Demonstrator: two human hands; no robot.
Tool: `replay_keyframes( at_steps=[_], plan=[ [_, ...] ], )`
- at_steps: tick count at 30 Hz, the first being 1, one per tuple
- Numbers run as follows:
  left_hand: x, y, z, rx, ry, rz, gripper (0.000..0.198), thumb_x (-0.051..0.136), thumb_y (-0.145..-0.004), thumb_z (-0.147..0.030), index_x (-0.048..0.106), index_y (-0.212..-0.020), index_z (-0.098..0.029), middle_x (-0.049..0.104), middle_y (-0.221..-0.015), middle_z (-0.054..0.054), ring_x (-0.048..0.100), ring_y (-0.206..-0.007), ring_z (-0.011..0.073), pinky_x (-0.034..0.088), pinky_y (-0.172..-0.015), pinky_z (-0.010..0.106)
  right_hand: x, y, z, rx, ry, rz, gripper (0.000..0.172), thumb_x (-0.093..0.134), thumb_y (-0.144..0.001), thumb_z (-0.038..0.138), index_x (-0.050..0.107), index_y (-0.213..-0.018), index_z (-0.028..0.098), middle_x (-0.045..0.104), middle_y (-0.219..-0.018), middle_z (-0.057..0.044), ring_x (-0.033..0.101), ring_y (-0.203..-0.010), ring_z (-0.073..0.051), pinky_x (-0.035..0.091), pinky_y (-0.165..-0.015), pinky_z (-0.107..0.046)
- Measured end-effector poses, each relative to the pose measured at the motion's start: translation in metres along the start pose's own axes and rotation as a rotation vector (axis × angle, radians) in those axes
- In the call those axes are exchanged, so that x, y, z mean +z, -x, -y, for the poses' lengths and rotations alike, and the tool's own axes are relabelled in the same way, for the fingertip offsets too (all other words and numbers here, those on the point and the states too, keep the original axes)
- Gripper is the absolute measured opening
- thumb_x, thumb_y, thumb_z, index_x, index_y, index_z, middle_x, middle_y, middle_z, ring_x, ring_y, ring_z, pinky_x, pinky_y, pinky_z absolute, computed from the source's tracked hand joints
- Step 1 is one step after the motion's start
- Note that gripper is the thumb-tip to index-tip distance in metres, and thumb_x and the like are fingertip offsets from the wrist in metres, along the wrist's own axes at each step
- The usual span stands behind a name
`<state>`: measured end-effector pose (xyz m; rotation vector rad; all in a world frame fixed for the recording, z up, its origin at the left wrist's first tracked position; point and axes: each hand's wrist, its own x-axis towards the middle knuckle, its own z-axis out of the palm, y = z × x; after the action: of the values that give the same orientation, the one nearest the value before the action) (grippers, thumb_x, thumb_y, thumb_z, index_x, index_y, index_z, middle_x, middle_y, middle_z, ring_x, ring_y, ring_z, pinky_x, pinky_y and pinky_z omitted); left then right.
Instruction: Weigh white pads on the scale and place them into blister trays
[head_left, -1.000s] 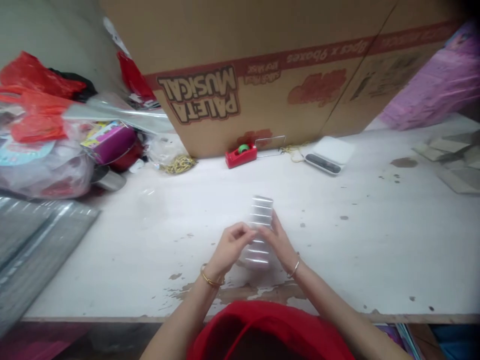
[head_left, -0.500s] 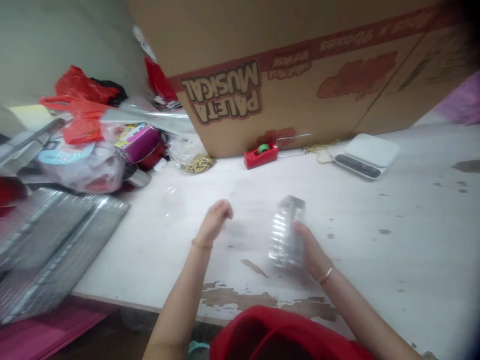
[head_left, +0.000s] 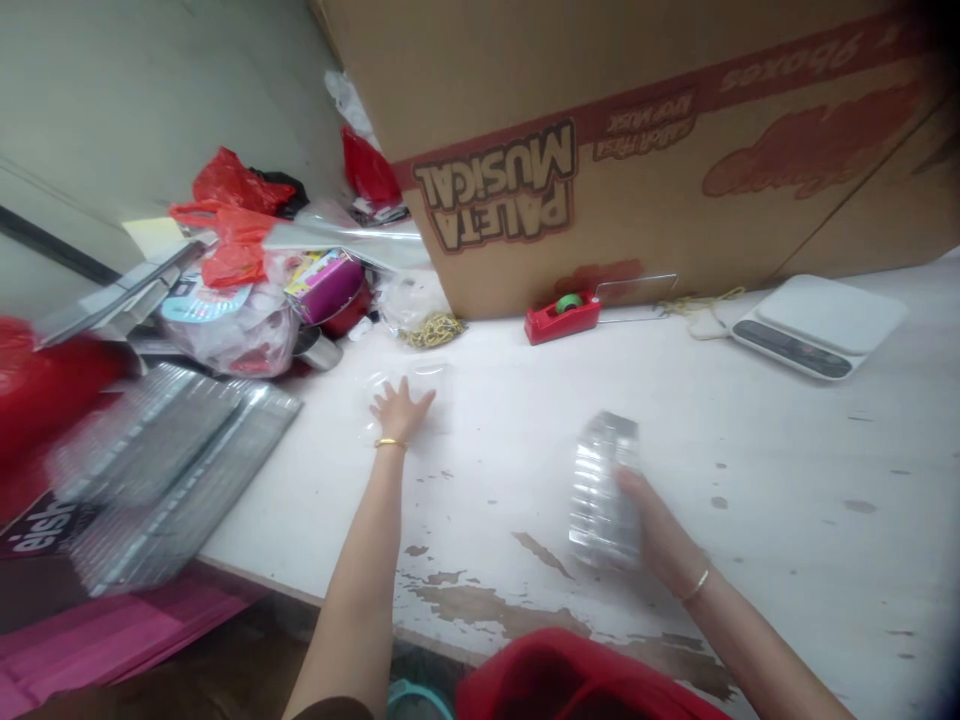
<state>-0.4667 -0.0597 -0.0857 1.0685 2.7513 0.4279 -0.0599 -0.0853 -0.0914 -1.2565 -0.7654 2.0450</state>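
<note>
Gripped along its right edge by the right hand (head_left: 661, 532), fingers curled round it, a clear ribbed plastic pack (head_left: 602, 490) stands tilted on the table (head_left: 787, 480) at lower centre-right of the frame. The right forearm enters from the lower right corner. The left arm is stretched out straight toward centre-left. The left hand (head_left: 399, 410) lies palm down with fingers spread, grasping nothing, on what appears to be a thin clear plastic piece (head_left: 420, 380); glare leaves its outline uncertain.

Surroundings, by size:
- cardboard box (head_left: 675, 120), printed "PALETA MUSICAL" upside down, fills the upper right
- stack of clear plastic trays (head_left: 172, 470), blurred, at the left edge
- heap of red and clear bags (head_left: 232, 260), upper left
- white scale (head_left: 821, 322), far right, near the box
- red tape dispenser (head_left: 562, 318), at the box's foot
- small bag of gold chain (head_left: 431, 328), beyond the left hand
- gold bangle (head_left: 390, 443), on the left wrist
</note>
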Motion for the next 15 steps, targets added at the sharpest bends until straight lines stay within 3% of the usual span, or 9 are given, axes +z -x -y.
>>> replay_keyframes(
  at_steps=[4,10,13,15],
  plan=[
    [0.009,0.014,0.007,0.033,-0.13,0.043,0.062,0.047,-0.092,-0.032,0.034,-0.152,-0.019,0.02,-0.161,0.018,0.031,-0.142,0.0434,0.02,-0.112,0.068,0.004,0.004,0.006,0.006,0.064,0.031,0.051,0.069,-0.078,0.059,0.058,-0.116,0.027,0.068,-0.107,-0.004,0.064,-0.091,-0.026,0.052,-0.08,-0.039],
    [-0.019,0.025,0.033,0.155,-0.092,0.032,0.057,0.035,-0.089,-0.009,0.042,-0.146,-0.017,0.035,-0.156,0.015,0.035,-0.143,0.0289,0.023,-0.118,0.056,0.006,0.01,0.008,-0.032,0.093,0.035,0.051,0.068,-0.079,0.06,0.058,-0.115,0.026,0.067,-0.104,-0.004,0.062,-0.092,-0.025,0.049,-0.083,-0.039],
    [-0.031,0.04,0.017,0.206,0.012,-0.026,0.053,0.037,-0.091,-0.014,0.041,-0.144,-0.007,0.028,-0.157,0.022,0.024,-0.148,0.033,0.016,-0.119,0.058,0.015,0.013,0.007,-0.058,0.101,0.01,0.057,0.068,-0.078,0.06,0.056,-0.123,0.027,0.067,-0.101,-0.004,0.062,-0.087,-0.025,0.05,-0.077,-0.039],
    [-0.034,0.066,-0.01,0.306,0.194,0.007,0.046,0.04,-0.094,-0.024,0.051,-0.134,-0.005,0.04,-0.148,0.025,0.032,-0.142,0.0349,0.022,-0.117,0.056,0.021,0.013,0.009,-0.125,0.129,-0.023,0.063,0.069,-0.077,0.058,0.054,-0.129,0.027,0.067,-0.104,-0.005,0.062,-0.09,-0.026,0.05,-0.079,-0.041]
  ],
)
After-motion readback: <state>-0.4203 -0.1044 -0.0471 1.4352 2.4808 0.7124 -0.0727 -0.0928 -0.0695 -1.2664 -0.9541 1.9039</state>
